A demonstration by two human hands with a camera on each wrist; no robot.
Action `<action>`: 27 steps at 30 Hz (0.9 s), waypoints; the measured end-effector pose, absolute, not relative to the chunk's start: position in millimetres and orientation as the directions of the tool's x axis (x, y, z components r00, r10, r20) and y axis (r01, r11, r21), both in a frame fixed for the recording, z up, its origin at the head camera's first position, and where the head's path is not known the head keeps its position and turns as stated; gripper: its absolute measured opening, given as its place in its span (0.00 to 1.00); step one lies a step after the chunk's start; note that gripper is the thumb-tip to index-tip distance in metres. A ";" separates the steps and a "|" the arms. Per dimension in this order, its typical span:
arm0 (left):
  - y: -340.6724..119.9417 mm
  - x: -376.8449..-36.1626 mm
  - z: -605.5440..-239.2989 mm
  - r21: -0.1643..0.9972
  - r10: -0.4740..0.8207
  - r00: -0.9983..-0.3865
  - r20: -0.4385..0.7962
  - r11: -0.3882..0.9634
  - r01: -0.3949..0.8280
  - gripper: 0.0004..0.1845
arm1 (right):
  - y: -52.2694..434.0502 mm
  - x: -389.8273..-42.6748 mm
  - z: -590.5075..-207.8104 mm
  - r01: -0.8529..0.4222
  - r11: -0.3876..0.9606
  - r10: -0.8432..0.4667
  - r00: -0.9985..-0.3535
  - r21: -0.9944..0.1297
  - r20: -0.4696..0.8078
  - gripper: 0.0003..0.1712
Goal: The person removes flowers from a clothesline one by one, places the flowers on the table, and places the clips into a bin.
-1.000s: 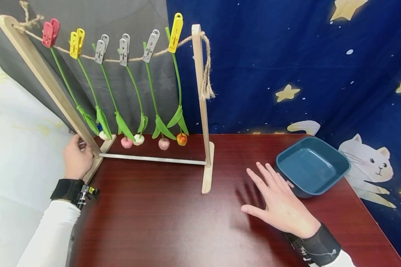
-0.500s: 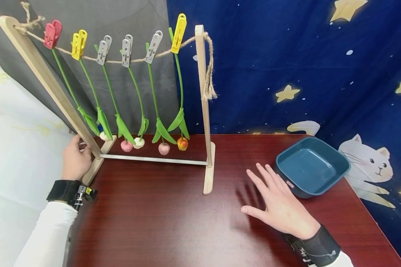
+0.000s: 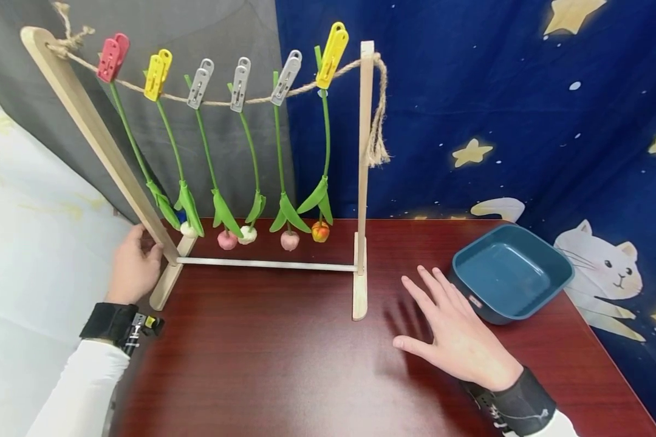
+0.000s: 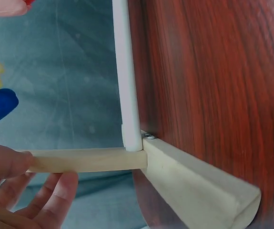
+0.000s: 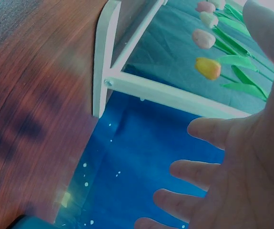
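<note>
Head view: my left hand (image 3: 133, 267) keeps its grip curled round the wooden rack (image 3: 109, 152) at the desk's (image 3: 262, 364) left edge; the rack has slid right since a second ago. Right hand (image 3: 459, 334) lies flat, fingers apart, beside the blue tray (image 3: 511, 273).

Left wrist: fingers (image 4: 55, 195) clasp the rack's upright.

Right wrist: open palm; tulips (image 5: 208, 67) hang beyond.

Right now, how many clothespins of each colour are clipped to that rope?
Pink clothespin: 1
Yellow clothespins: 2
Grey clothespins: 3
Total: 6, each holding one flower stem upside down on the rope.
</note>
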State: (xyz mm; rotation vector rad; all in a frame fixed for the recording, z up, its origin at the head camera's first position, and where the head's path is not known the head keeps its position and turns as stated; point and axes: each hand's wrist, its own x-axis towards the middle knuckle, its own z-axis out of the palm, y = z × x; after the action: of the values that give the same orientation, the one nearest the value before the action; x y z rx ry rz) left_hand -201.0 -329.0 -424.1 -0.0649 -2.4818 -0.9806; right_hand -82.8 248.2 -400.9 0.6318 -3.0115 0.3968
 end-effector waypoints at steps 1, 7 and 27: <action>-327.1 -199.9 -423.8 0.632 -0.118 -0.889 0.442 0.744 0.215 0.23 | 247.9 -82.7 -400.8 -0.400 0.884 -0.391 -0.916 -0.242 0.090 0.61; -315.9 -193.4 -422.7 0.634 -0.098 -0.889 0.447 0.736 0.237 0.23 | 246.1 -82.1 -400.0 -0.401 0.883 -0.394 -0.916 -0.245 0.082 0.61; -322.7 -181.9 -422.0 0.667 -0.007 -0.907 0.420 0.681 0.304 0.24 | 187.9 -77.3 -397.3 -0.413 0.873 -0.408 -0.910 -0.258 0.077 0.61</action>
State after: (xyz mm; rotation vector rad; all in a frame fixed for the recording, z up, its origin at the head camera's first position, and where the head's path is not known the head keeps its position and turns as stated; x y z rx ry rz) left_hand -181.9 -322.7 -422.0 -0.2319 -2.5038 -1.0932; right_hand -77.3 187.9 -397.3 0.6621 -3.0209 0.4229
